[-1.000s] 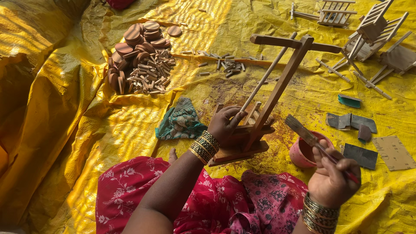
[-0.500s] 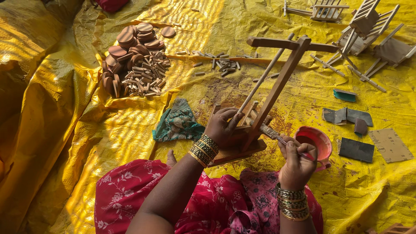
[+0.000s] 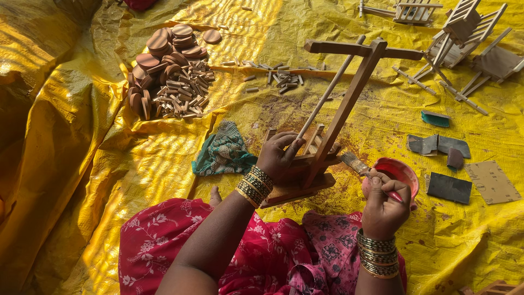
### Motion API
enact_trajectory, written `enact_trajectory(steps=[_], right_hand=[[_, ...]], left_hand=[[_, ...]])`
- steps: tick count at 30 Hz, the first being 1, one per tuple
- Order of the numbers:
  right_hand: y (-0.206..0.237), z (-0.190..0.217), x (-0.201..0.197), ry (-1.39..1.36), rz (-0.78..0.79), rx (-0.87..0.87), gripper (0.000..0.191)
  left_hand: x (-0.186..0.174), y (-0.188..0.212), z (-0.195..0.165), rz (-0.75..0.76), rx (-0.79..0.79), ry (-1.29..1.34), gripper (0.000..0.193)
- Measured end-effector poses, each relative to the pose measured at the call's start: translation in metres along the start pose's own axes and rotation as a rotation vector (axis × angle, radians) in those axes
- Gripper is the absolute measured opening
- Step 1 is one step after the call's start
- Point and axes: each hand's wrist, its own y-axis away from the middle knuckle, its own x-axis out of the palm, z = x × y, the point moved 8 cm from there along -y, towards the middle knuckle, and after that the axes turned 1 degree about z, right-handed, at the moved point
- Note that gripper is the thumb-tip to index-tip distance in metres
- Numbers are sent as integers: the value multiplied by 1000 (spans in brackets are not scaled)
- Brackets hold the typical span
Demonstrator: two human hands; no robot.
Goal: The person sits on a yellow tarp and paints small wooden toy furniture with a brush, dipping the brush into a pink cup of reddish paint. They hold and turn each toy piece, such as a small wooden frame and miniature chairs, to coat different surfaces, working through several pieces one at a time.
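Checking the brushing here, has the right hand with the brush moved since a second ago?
Yes. The right hand has swung its brush leftward, from out past the red bowl to the base of the wooden frame.

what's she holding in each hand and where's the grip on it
The left hand has its grip on the base end of the wooden frame. The right hand holds a paintbrush by its red handle.

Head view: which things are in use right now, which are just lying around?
In use:
left hand gripping wooden frame
right hand holding paintbrush
red bowl beside it

Lying about:
wooden discs and sticks
green cloth
sandpaper pieces
small wooden chairs
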Motion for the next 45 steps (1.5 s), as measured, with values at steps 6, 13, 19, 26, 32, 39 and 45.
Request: enact_trajectory(steps=[6, 13, 19, 26, 32, 39, 45], right_hand=[[7, -8, 11, -58, -24, 68, 20], [0, -8, 11, -207, -38, 135, 20], [4, -9, 14, -192, 4, 111, 19], [-10, -10, 1, 0, 1, -52, 18], [-6, -31, -2, -216, 27, 175, 18], [-16, -20, -9, 154, -70, -92, 18], [-6, -27, -1, -97, 16, 1, 17]], left_hand=[[-2, -1, 4, -15, -19, 26, 29], [-4, 2, 5, -32, -17, 19, 28], [-2, 1, 7, -7, -36, 57, 29], [-4, 1, 13, -16, -35, 65, 30], [1, -3, 10, 8, -56, 56, 31], [-2, -5, 8, -10, -52, 60, 32], [-1, -4, 7, -41, -53, -8, 34]])
